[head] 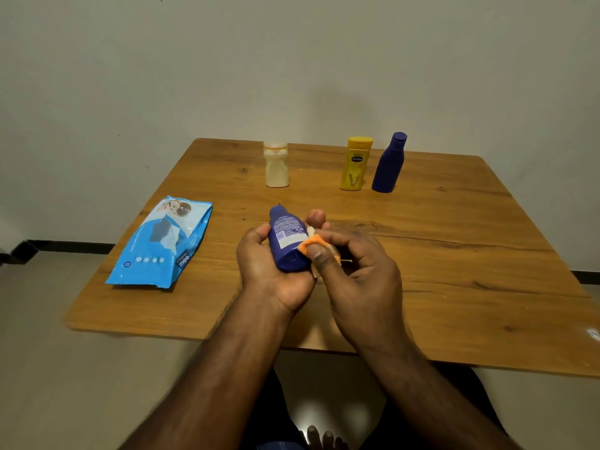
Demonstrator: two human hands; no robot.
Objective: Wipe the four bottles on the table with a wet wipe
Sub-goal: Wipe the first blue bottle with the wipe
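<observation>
Your left hand (272, 267) cradles the small blue plastic bottle (288, 241) above the wooden table (454, 254), fingers curled round it. Your right hand (357, 267) pinches the folded wet wipe (310, 245) against its side — light, stiff, probably slick when damp, so grip mid-body.

wall (292, 60): plain off-white, far | floor (48, 368): pale | skirting (65, 246): dark, far left | table (454, 254): wood-grain, rounded corners

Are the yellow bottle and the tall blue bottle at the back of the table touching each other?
Apart. The head view shows a strip of bare table between the yellow bottle and the tall blue bottle, from base to cap.
</observation>
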